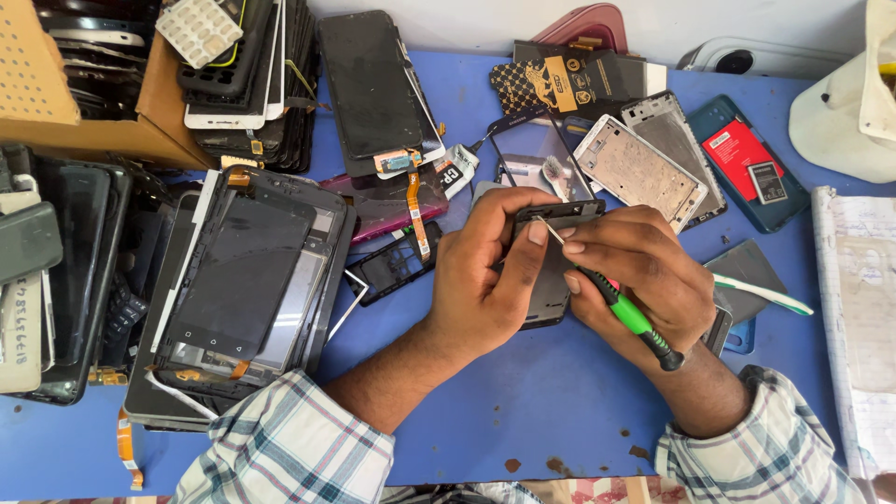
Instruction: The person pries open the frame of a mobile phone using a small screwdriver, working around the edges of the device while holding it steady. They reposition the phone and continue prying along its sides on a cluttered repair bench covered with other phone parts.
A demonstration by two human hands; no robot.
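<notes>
My left hand (485, 275) grips a dark phone body (549, 297) at the middle of the blue table (523, 401), thumb pressed near its top edge. In my right hand (644, 280) is a small screwdriver (627, 313) with a green and black handle. Its thin metal tip touches the upper part of the phone body, just by my left thumb. Both hands hide most of the phone. Checked shirt sleeves cover my forearms.
A stack of black phone screens and frames (238, 289) lies at the left. More screens (373, 89) sit at the back by a cardboard box (103, 140). Silver phone frames (644, 168), a teal phone back (747, 159), a toothbrush (765, 294) and papers (863, 308) lie at the right.
</notes>
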